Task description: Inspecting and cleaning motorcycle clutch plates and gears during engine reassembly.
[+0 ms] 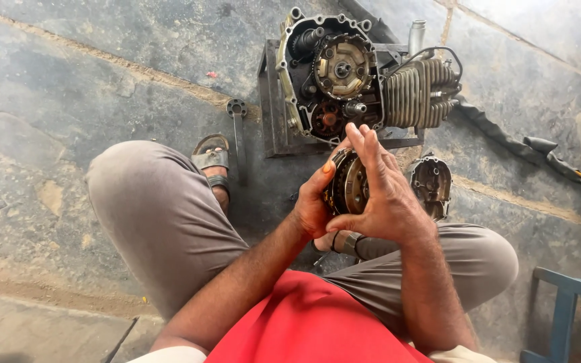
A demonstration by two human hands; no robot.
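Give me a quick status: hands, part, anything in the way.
Left hand and right hand clasp the round clutch pack. Open engine ahead. Nothing between.

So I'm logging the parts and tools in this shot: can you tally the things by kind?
Engine on its stand: 1
Clutch pack between both hands: 1
Side cover on the floor: 1
Wrench on the floor: 1
Sandals: 2
Total: 6
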